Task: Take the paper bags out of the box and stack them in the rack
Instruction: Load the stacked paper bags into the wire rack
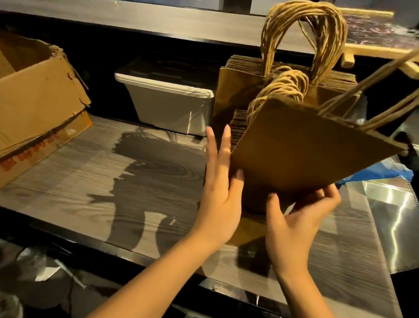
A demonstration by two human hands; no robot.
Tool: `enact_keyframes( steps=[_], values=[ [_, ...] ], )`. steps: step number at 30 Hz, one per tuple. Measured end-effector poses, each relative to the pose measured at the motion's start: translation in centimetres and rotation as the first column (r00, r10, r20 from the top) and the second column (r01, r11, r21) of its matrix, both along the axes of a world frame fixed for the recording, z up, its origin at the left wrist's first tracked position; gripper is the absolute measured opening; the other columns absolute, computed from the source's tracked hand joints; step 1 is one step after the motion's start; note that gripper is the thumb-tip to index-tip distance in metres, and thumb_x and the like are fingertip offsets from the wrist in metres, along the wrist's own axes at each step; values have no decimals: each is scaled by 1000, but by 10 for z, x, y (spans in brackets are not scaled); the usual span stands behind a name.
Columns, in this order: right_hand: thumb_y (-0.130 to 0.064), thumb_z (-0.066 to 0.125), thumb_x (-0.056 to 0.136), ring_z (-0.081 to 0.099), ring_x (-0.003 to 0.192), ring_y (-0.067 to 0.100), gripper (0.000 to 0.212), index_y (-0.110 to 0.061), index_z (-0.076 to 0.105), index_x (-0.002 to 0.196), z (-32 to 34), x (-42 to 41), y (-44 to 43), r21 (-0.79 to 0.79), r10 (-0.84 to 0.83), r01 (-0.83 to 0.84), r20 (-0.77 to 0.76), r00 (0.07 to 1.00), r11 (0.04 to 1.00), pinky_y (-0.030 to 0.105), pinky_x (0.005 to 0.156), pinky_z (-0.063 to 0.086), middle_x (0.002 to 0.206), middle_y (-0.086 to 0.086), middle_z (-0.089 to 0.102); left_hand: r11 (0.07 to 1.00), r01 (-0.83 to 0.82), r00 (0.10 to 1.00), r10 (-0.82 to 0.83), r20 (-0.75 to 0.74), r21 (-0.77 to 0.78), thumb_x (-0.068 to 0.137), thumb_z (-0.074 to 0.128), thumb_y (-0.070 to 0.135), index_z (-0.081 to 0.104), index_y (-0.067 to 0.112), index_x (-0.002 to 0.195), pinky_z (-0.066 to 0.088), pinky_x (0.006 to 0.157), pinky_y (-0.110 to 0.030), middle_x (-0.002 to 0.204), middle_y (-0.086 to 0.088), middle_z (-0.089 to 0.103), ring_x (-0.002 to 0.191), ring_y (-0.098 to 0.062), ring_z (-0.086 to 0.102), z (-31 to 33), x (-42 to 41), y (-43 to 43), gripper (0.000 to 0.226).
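Flat brown paper bag [304,146] held tilted.
Handles [343,99] point up-R; L hand [220,184] fingers straight along its edge, R hand [296,216] fingers curl round btm corner.

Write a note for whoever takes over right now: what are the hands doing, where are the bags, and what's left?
The left hand lies with straight fingers along the left edge of the tilted paper bag, thumb on its face.
The right hand grips that bag's bottom edge.
Done: the stacked bags stand upright behind it on the shelf.
Left: set this bag with them, then fetch more from the cardboard box on the left. How many remain inside cannot be seen.
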State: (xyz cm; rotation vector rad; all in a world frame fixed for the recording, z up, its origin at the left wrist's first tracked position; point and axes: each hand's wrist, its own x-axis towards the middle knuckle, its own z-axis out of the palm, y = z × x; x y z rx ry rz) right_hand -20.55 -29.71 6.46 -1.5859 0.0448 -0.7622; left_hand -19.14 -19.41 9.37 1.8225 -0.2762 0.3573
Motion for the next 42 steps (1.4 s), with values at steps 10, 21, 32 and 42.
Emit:
enact_keyframes(
  steps=[10, 21, 32, 42],
  values=[
    [1, 63, 79, 38, 127, -4, 93, -27, 5, 146, -26, -5, -4, -180, 46, -76, -164, 985, 981, 8, 104, 30, 138, -19, 34, 994, 20, 967, -46, -250, -105, 101, 36, 17, -8, 70, 126, 22, 96, 4, 156, 16, 13, 133, 12, 25, -34, -8, 13, 74],
    [-16, 65, 82, 35, 134, 7, 92, -26, 6, 150, -25, -10, -13, -252, 92, -159, -260, 961, 955, 35, 112, 32, 150, -3, 33, 990, 137, 878, -125, -461, -7, 97, 42, 38, -11, 52, 142, 13, 118, -47, 157, 17, 5, 145, -7, 3, -59, -3, 26, 71],
    [-8, 64, 82, 25, 141, 5, 97, -35, -2, 149, -17, -2, -10, -214, 137, -164, -136, 981, 963, 27, 114, 26, 155, -2, 22, 992, 123, 885, -119, -450, -20, 83, 53, 54, -5, 49, 145, 17, 117, -50, 157, 20, 6, 145, -8, 3, -44, -5, 25, 85],
    [-32, 61, 80, 18, 144, 5, 85, -36, 7, 146, 7, 3, -14, -189, 198, -195, -3, 980, 962, 31, 116, 22, 157, -6, 16, 973, 130, 940, -182, -288, -191, 77, 62, 45, -2, 68, 131, 17, 113, -24, 153, 25, 17, 139, 5, 18, -9, -6, 20, 86]
  ],
)
